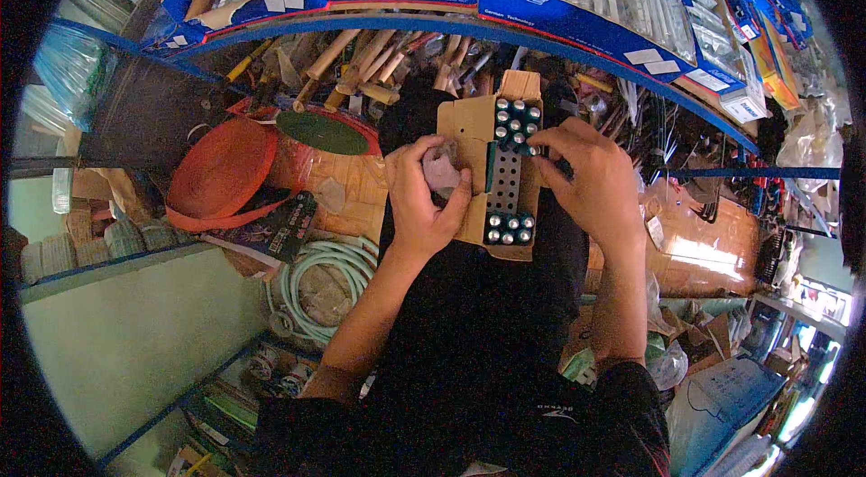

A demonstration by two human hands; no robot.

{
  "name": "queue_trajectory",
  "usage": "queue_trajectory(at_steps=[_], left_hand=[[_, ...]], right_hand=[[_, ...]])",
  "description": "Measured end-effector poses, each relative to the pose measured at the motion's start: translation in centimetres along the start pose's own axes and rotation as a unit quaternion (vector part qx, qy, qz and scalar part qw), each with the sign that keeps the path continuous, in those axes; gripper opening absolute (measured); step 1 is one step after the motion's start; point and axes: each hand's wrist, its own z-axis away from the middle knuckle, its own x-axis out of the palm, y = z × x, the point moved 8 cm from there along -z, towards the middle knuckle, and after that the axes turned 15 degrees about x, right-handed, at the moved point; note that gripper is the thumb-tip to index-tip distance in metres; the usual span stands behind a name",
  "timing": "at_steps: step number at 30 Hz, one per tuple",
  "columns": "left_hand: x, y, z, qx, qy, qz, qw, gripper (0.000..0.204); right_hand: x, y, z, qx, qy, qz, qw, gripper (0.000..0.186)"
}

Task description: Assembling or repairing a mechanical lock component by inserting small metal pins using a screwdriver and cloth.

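On my lap stands an open cardboard box [471, 120] with a dark tray [507, 181] full of round holes. Several small dark cylinders with shiny metal tops [512, 120] stand in its far end, and another group [508, 229] fills the near end; the holes between are bare. My left hand [417, 206] curls around a crumpled pale piece of cloth or tissue [440, 170] beside the box's left flap. Over the right side of the tray, my right hand [591, 170] pinches one of the metal-topped cylinders at the edge of the far group. Its fingers partly hide that cylinder.
A shelf ahead carries blue boxes [577, 8] of wrapped long pieces. Wooden handles [347, 66] lie beneath it. To the left are a red strap roll [221, 170], a green roll [323, 132] and a coiled pale hose [316, 287]. Cardboard and plastic bags [669, 364] lie to the right.
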Motion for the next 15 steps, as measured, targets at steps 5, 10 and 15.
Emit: queue_trajectory(at_steps=[5, 10, 15], left_hand=[[0.1, -0.2, 0.1, 0.007, 0.008, 0.014, 1.0, 0.051], [-0.2, -0.1, -0.1, -0.001, 0.004, 0.011, 1.0, 0.051], [-0.1, 0.2, -0.3, 0.011, 0.0, 0.009, 1.0, 0.051]], right_hand=[[0.3, -0.4, 0.1, -0.027, 0.025, 0.021, 0.999, 0.017], [0.0, -1.7, 0.6, -0.089, 0.083, 0.107, 0.987, 0.023], [0.2, -1.5, 0.7, -0.085, 0.083, 0.121, 0.986, 0.025]])
